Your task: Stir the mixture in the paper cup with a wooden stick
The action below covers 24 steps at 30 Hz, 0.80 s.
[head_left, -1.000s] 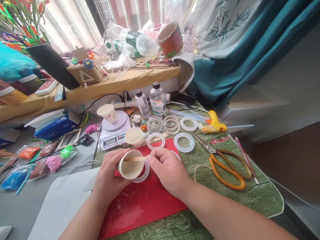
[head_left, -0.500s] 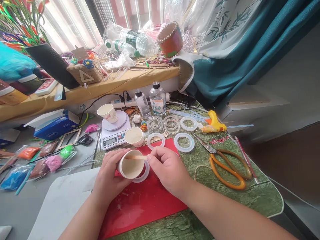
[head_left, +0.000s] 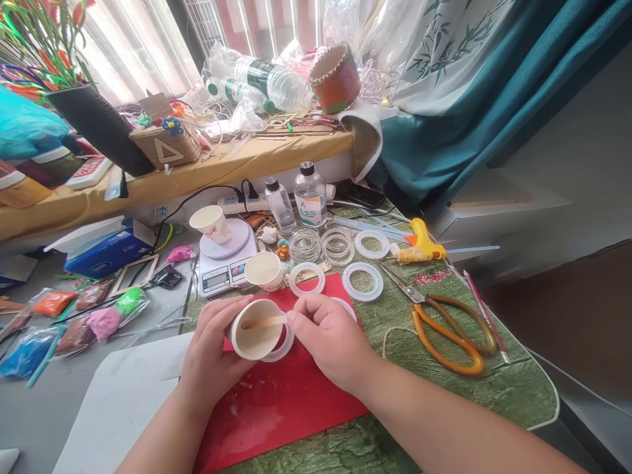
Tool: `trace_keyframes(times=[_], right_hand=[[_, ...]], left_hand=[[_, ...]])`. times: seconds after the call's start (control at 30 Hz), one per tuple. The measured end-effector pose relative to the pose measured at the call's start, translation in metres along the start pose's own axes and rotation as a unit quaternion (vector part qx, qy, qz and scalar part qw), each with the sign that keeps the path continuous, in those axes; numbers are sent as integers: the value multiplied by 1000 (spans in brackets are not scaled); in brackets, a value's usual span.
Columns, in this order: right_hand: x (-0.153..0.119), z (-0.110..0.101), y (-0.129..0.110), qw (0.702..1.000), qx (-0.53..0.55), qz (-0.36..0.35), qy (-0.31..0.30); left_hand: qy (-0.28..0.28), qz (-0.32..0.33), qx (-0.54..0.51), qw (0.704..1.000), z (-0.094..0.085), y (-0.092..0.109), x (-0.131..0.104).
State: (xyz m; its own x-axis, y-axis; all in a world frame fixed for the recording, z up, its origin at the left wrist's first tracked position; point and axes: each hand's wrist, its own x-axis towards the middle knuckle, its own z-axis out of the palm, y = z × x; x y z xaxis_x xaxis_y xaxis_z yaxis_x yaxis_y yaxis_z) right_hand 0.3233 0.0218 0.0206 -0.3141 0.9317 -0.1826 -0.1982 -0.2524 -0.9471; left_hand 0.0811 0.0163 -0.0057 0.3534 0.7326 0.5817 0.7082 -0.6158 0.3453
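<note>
My left hand (head_left: 213, 349) is wrapped round a white paper cup (head_left: 257, 345), tilted so its inside faces me. Between thumb and fingers, my right hand (head_left: 328, 339) pinches a flat wooden stick (head_left: 269, 322), whose far end is inside the cup. Below the cup lies a white ring mold (head_left: 282, 352) on a red sheet (head_left: 291, 415), partly hidden by the cup. Another ring mold (head_left: 307, 280) lies just beyond my hands, and a larger translucent one (head_left: 363, 282) sits to its right. A second paper cup (head_left: 263, 272) stands behind the held cup.
A white digital scale (head_left: 224, 273) bears a paper cup (head_left: 210, 224). Two clear bottles, one of them labelled (head_left: 311, 204), stand at the back. Scissors (head_left: 444, 329), a yellow glue gun (head_left: 421, 243) and a pencil (head_left: 486, 316) lie on the right. Bagged colored clay (head_left: 105, 322) is at left.
The stick's far end has gone lower inside the cup, and the stick now slants differently. The cup has tipped slightly and shifted a little left. My right hand has moved slightly down.
</note>
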Motion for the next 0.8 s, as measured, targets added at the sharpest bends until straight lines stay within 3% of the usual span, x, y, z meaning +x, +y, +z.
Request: trace_keyframes(times=[0.4, 0.5, 0.63, 0.7, 0.8], right_hand=[[-2, 0, -6, 1000, -11, -19, 12], [-3, -1, -5, 995, -76, -61, 22], [-3, -2, -2, 958, -244, -150, 33], [-2, -1, -1, 960, -254, -122, 4], [-2, 1, 1, 987, -152, -29, -39]], left_hand=[[-7, -21, -8, 1000, 1, -3, -3], [-10, -16, -8, 1000, 2, -3, -2], [-4, 5, -10, 1000, 1, -2, -1], [-4, 15, -9, 1000, 1, -2, 0], [-1, 19, -9, 1000, 0, -1, 1]])
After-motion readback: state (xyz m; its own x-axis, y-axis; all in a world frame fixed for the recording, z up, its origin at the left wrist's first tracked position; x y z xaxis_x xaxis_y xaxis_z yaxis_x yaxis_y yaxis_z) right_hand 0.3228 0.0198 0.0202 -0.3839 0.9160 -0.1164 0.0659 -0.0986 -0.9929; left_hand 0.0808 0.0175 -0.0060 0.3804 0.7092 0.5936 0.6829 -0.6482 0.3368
